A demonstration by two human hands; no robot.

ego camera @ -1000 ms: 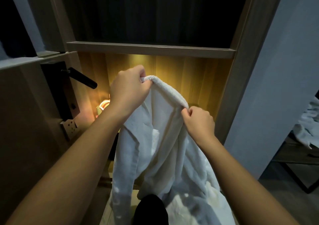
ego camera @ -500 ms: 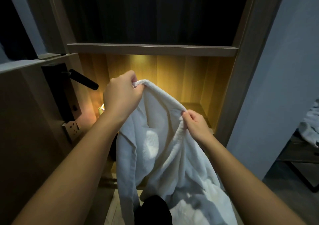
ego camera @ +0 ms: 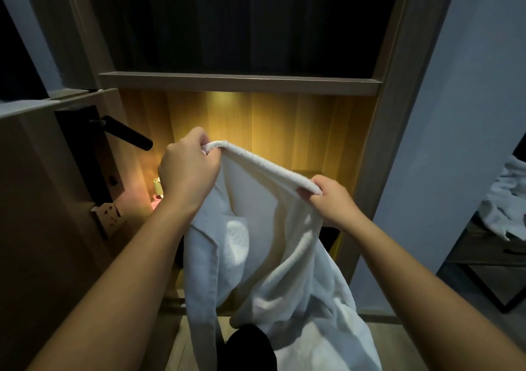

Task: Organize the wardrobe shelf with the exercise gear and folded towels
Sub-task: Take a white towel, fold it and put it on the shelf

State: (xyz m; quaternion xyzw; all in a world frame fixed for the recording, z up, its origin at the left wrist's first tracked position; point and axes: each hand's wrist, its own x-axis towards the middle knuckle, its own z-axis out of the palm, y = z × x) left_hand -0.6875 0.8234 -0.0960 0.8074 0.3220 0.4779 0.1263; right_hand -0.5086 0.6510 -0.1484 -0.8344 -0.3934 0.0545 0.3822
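1. Robe [ego camera: 273,256]: white terry cloth with a thick looped pile, a rolled collar edge and a flat lapel. I am seeing it hanging in front of the lit compartment. Its top edge is stretching as a taut band between the two hands, and the rest is draping in soft folds past the bottom of the view.
2. Left hand [ego camera: 189,171]: fingers curling into a fist round one end of the collar, gripping it; the higher of the two.
3. Right hand [ego camera: 333,202]: thumb and curled fingers pinching the other end of the rolled edge, lower and further right.
4. Shelf [ego camera: 239,83]: a flat, straight-edged board with wood grain, running across above both hands. The space over it is lying in darkness, and I cannot tell what it holds.
5. Back panel [ego camera: 284,131]: vertical wood-grain strips glowing warm yellow behind the robe, brightest just under the shelf.
6. Door [ego camera: 42,200]: a flat wood-look slab standing at the left, carrying a matt black lever handle [ego camera: 128,135] on a black backplate [ego camera: 85,154]. A pale socket plate [ego camera: 108,218] is sitting below it.
7. Small object [ego camera: 158,191]: cream and pink, just beside the left wrist and too small to identify.
8. Wall [ego camera: 455,114]: smooth and bluish-grey, to the right of the frame.
9. Cloth [ego camera: 506,200]: white and crumpled, lying on a dark bench [ego camera: 484,256] at the far right.
10. Black shape [ego camera: 247,348]: rounded, showing at the bottom edge in front of the robe. I cannot tell what it is.
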